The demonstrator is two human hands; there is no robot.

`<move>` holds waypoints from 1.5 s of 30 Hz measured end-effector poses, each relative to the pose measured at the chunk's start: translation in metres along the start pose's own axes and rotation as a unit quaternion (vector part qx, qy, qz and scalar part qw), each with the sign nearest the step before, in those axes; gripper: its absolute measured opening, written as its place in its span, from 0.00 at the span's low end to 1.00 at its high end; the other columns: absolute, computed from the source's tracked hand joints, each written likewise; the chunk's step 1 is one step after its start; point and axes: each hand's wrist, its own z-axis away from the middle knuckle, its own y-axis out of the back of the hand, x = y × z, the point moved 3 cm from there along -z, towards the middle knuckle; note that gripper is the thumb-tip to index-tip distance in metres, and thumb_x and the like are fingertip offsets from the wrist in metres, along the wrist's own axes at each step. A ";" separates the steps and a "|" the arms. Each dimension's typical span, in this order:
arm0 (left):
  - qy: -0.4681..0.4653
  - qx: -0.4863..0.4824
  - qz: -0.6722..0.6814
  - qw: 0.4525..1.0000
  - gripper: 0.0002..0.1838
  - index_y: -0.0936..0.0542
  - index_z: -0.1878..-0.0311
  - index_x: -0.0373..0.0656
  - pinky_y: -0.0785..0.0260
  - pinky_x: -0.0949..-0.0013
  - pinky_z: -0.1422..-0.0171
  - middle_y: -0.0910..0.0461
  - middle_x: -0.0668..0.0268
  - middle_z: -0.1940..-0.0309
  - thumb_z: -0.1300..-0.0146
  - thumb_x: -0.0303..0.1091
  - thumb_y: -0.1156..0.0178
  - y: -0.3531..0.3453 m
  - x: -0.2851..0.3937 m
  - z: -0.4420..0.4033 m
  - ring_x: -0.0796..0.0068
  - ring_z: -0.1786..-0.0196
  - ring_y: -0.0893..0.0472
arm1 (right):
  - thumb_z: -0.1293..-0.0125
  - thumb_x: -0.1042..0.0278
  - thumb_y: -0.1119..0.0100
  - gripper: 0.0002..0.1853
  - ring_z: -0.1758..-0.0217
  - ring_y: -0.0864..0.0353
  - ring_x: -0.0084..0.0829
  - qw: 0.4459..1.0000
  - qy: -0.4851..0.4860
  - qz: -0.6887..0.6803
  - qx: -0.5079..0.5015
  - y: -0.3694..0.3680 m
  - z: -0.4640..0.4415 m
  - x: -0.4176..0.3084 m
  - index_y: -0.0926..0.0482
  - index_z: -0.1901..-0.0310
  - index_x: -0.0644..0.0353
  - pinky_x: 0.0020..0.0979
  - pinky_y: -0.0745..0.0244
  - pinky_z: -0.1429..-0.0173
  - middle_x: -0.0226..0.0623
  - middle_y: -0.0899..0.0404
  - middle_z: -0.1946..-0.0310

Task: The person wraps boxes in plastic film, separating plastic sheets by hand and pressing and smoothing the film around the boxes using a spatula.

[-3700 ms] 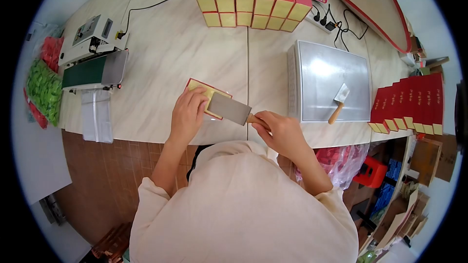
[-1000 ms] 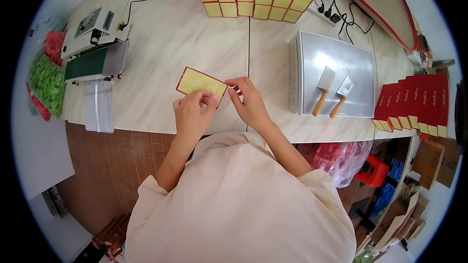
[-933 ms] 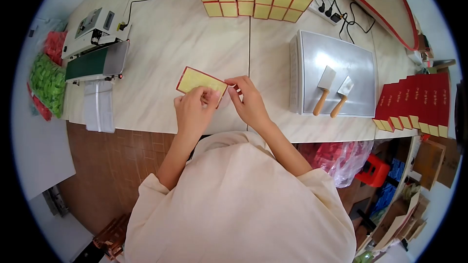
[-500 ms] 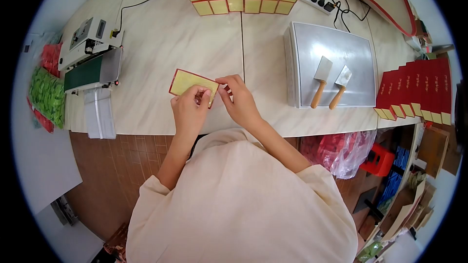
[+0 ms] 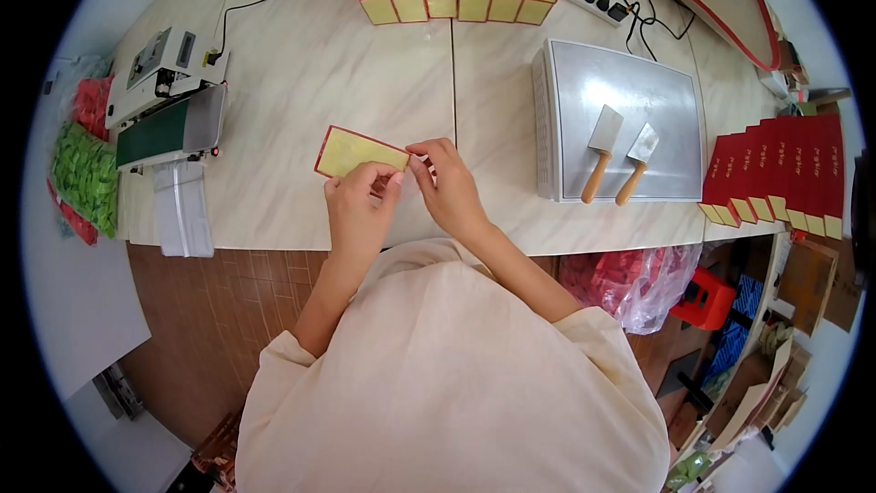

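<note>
The left hand (image 5: 359, 212) has its fingers curled over the near edge of a yellow-topped, red-edged box (image 5: 351, 149), which lies just beyond them on the worktop (image 5: 274, 146). At its right corner, the right hand's (image 5: 450, 190) thumb and forefinger nearly meet; whether either hand grips it, I cannot tell. Two wooden-handled scrapers (image 5: 606, 130) lie well right of the fingers, on a metal-topped unit (image 5: 652, 87).
</note>
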 end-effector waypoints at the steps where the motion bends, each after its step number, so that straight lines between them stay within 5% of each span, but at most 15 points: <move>1: -0.069 0.011 -0.065 0.995 0.04 0.21 0.63 0.43 0.34 0.67 0.50 0.16 0.70 0.67 0.36 0.32 0.37 0.001 0.005 0.001 0.75 0.69 0.19 | 0.31 0.73 0.44 0.09 0.59 0.19 0.41 1.000 -0.002 -0.015 0.009 0.003 0.000 0.000 0.23 0.52 0.64 0.37 0.24 0.56 0.43 0.24 0.56; 2: -0.069 0.010 -0.065 0.995 0.04 0.21 0.63 0.43 0.34 0.67 0.50 0.16 0.70 0.67 0.36 0.32 0.37 0.002 0.006 0.001 0.75 0.69 0.19 | 0.31 0.73 0.44 0.09 0.59 0.19 0.41 1.000 -0.002 -0.014 0.010 0.007 -0.001 0.003 0.23 0.52 0.64 0.37 0.24 0.56 0.43 0.24 0.56; 4: -0.117 0.030 -0.113 0.986 0.04 0.20 0.61 0.41 0.29 0.71 0.66 0.15 0.66 0.62 0.36 0.30 0.38 0.005 0.010 0.000 0.74 0.68 0.19 | 0.31 0.73 0.45 0.08 0.58 0.20 0.41 0.996 0.039 0.044 0.074 0.028 -0.002 0.011 0.23 0.52 0.63 0.37 0.25 0.56 0.44 0.24 0.56; 7: -0.022 0.025 0.012 0.999 0.06 0.19 0.59 0.43 0.30 0.70 0.67 0.14 0.67 0.60 0.35 0.34 0.38 0.003 0.012 0.000 0.75 0.72 0.21 | 0.31 0.73 0.45 0.08 0.58 0.21 0.41 0.985 -0.014 0.097 0.139 0.071 0.002 0.026 0.23 0.52 0.62 0.38 0.26 0.54 0.43 0.23 0.57; 13: 0.032 -0.006 -0.075 0.997 0.11 0.17 0.56 0.48 0.29 0.67 0.67 0.14 0.70 0.64 0.35 0.42 0.37 0.003 0.016 -0.004 0.71 0.75 0.20 | 0.34 0.70 0.43 0.10 0.55 0.23 0.46 0.869 -0.037 0.390 0.303 0.169 0.026 0.048 0.23 0.54 0.63 0.42 0.26 0.54 0.44 0.23 0.59; 17: 0.034 0.017 -0.123 0.992 0.12 0.16 0.60 0.48 0.30 0.67 0.69 0.14 0.69 0.70 0.33 0.45 0.40 0.002 0.010 -0.011 0.69 0.77 0.21 | 0.35 0.64 0.41 0.11 0.50 0.23 0.48 0.795 -0.110 0.498 0.329 0.195 0.042 0.074 0.22 0.57 0.63 0.45 0.25 0.49 0.45 0.23 0.58; 21: 0.031 0.009 -0.135 0.990 0.12 0.16 0.60 0.47 0.31 0.68 0.70 0.14 0.70 0.72 0.31 0.44 0.42 0.005 0.010 -0.013 0.69 0.77 0.20 | 0.36 0.62 0.40 0.12 0.46 0.24 0.49 0.798 -0.176 0.486 0.311 0.193 0.042 0.083 0.22 0.58 0.64 0.46 0.25 0.46 0.48 0.22 0.60; 24: 0.005 0.041 -0.115 0.993 0.12 0.17 0.61 0.47 0.31 0.68 0.71 0.14 0.71 0.74 0.30 0.43 0.44 0.008 0.001 -0.013 0.71 0.78 0.20 | 0.35 0.58 0.40 0.14 0.50 0.20 0.47 0.768 -0.183 0.550 0.272 0.195 0.040 0.099 0.23 0.56 0.60 0.45 0.23 0.51 0.44 0.21 0.56; 26: 0.039 0.005 -0.054 0.998 0.14 0.17 0.58 0.41 0.32 0.74 0.73 0.13 0.68 0.72 0.27 0.42 0.46 0.011 -0.003 -0.013 0.80 0.80 0.23 | 0.35 0.57 0.40 0.15 0.51 0.19 0.46 0.777 -0.277 0.509 0.245 0.197 0.037 0.107 0.24 0.58 0.61 0.46 0.23 0.51 0.45 0.18 0.58; 28: 0.056 0.009 -0.051 0.997 0.15 0.17 0.58 0.41 0.31 0.74 0.73 0.14 0.67 0.72 0.27 0.42 0.46 0.017 -0.003 -0.014 0.80 0.79 0.23 | 0.35 0.57 0.40 0.15 0.55 0.17 0.46 0.773 -0.270 0.520 0.245 0.198 0.037 0.120 0.24 0.61 0.62 0.46 0.23 0.50 0.45 0.16 0.64; 30: 0.070 0.009 -0.043 0.997 0.16 0.17 0.57 0.40 0.31 0.75 0.73 0.14 0.67 0.72 0.26 0.42 0.47 0.019 -0.001 -0.014 0.81 0.78 0.22 | 0.36 0.54 0.40 0.17 0.68 0.16 0.41 0.743 -0.262 0.566 0.243 0.200 0.036 0.128 0.25 0.65 0.63 0.39 0.21 0.55 0.43 0.17 0.76; 33: 0.086 -0.001 -0.006 0.996 0.16 0.17 0.58 0.40 0.29 0.73 0.71 0.14 0.66 0.71 0.26 0.43 0.47 0.020 -0.001 -0.013 0.79 0.77 0.21 | 0.34 0.56 0.42 0.16 0.71 0.16 0.40 0.737 -0.236 0.577 0.260 0.201 0.033 0.127 0.25 0.66 0.64 0.40 0.21 0.54 0.43 0.18 0.79; 37: 0.045 -0.027 -0.103 0.993 0.13 0.18 0.60 0.41 0.28 0.69 0.68 0.15 0.64 0.72 0.29 0.41 0.43 0.019 0.015 -0.008 0.74 0.75 0.19 | 0.30 0.58 0.46 0.16 0.71 0.17 0.42 0.805 -0.161 0.501 0.273 0.198 0.039 0.089 0.24 0.63 0.67 0.40 0.22 0.56 0.45 0.18 0.77; 40: 0.009 -0.015 -0.128 0.992 0.11 0.19 0.63 0.42 0.27 0.67 0.67 0.16 0.63 0.72 0.31 0.40 0.41 0.016 0.017 -0.011 0.70 0.73 0.17 | 0.27 0.62 0.47 0.14 0.73 0.19 0.41 0.920 -0.129 0.312 0.198 0.182 0.039 0.041 0.24 0.57 0.68 0.37 0.24 0.61 0.46 0.19 0.75; 45: -0.037 0.028 -0.165 0.985 0.11 0.20 0.65 0.42 0.28 0.66 0.69 0.16 0.64 0.71 0.33 0.40 0.39 0.018 0.002 -0.016 0.67 0.71 0.17 | 0.32 0.67 0.38 0.12 0.73 0.22 0.38 0.988 -0.075 0.121 -0.053 0.143 0.052 -0.027 0.23 0.53 0.66 0.33 0.27 0.66 0.47 0.21 0.70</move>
